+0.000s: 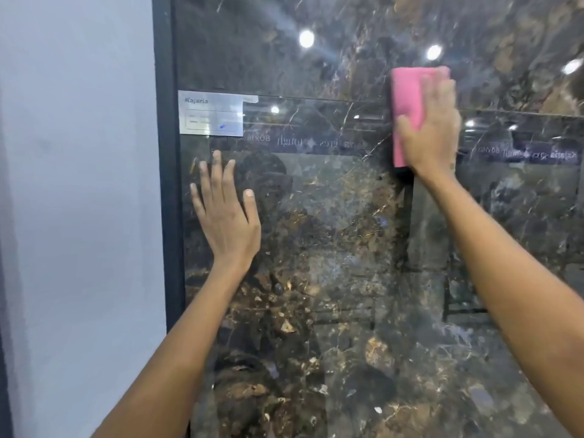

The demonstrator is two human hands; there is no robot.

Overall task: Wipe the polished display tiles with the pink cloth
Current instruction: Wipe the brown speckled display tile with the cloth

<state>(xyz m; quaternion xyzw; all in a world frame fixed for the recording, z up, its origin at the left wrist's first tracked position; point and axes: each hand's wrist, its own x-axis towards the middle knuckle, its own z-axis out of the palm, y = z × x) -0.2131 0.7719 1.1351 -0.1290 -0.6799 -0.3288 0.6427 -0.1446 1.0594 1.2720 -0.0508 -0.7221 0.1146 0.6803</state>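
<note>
Both hands lie flat: left hand [226, 213] below label [211, 112], right hand [429, 124] pressing pink cloth [406, 99] right of it; I fear fingerprints smear the tile [331, 248]

Those display tiles [331, 248] are super glossy, dark marble-look stone with brown and gold veining, polished enough to mirror the ceiling lights and some lettering. The pink cloth [406, 115] looks soft and matt, folded into a thick pad. The label [211, 112] in the corner looks like shiny silvery film or plastic. The frame [167, 153] is black and matt, and the wall [79, 184] beside it is flat, matt pale paint.
</note>
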